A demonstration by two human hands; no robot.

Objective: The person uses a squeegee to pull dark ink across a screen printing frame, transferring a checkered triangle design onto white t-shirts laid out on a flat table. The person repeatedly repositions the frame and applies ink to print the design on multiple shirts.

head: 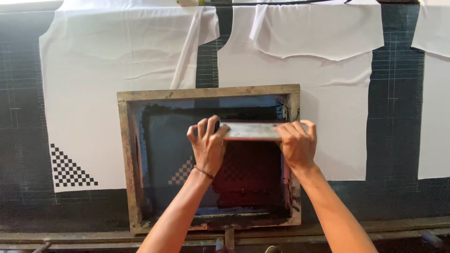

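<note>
The fingers of the left hand (pixel 206 146) curl over the left end of a squeegee (pixel 251 131), fingertips draped over its top edge and the thumb tucked along the near side, so the hand clamps the end rather than lying flat. The right hand (pixel 297 145) does the same at the other end: its fingers lie close together, folded over the top edge, closed around the handle. A thin beaded bracelet (pixel 204 172) circles the left wrist.

The squeegee is a long, flat, pale bar. Its long axis runs left to right, parallel to the far rail of the frame, with its broad face tilted up toward the camera. It sits inside the upper part of a wooden printing screen frame (pixel 125 159), nearer the far rail than the near one and toward the right side.

Inside the frame, the mesh (pixel 161 154) is dark blue-black, wet with dark ink; below the squeegee a reddish patch shows a checkered triangle pattern (pixel 183 172) through it.

The frame rests on a white fabric panel (pixel 337 117) spread on a dark gridded table (pixel 398 117). To the left lies another white panel (pixel 93 93), already bearing a black checkered triangle print (pixel 69 168) at its near left corner. A further white panel (pixel 433 112) lies at the right edge.
</note>
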